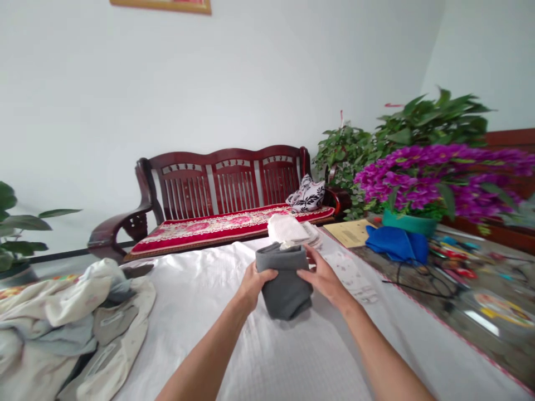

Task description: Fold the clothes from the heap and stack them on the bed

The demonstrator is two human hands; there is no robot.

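Note:
A dark grey folded garment (286, 289) is held up between my two hands over the white cloth (200, 312). My left hand (254, 283) grips its left edge, thumb across the front and fingers behind. On the opposite edge my right hand (320, 275) pinches it the same way. The garment's upper edge is folded over in a band, and its lower part hangs down. Just beyond it lies a stack of folded white cloths (288, 228). A pale printed cloth (349, 273) lies flat to the right of my right hand.
A heap of crumpled clothes (62, 323) covers the left side. On the right, a grey tabletop (418, 292) bears a blue cloth (397, 244), a cable, small items, a clear plastic box (497, 314) and purple flowers (443, 178). A wooden bench (225, 184) stands behind.

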